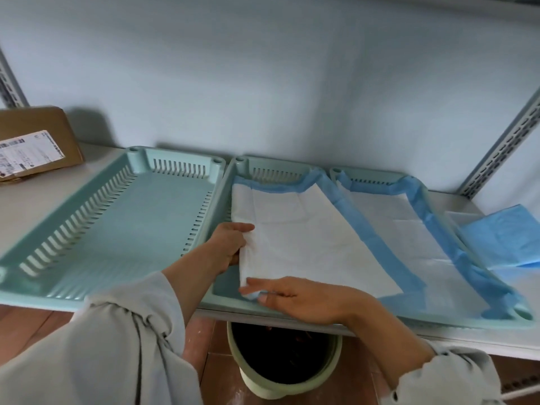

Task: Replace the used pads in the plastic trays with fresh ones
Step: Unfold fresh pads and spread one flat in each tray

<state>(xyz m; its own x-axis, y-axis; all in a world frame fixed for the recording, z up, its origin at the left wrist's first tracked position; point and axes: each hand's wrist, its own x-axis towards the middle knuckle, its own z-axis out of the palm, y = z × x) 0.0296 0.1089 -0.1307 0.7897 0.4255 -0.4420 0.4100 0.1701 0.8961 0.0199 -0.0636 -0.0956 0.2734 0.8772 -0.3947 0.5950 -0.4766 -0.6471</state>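
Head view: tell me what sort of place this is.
Probably a storage or utility corner: teal plastic trays lined with absorbent pads sit on a slotted metal shelf, with a cardboard box and a bin below.

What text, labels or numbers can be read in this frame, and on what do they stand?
Nothing can be read as it stands.
Box, far left on the shelf: a white shipping label with printed lines and what looks like a barcode, all too small and blurred to read.
Trays, pads, bin: no text visible.
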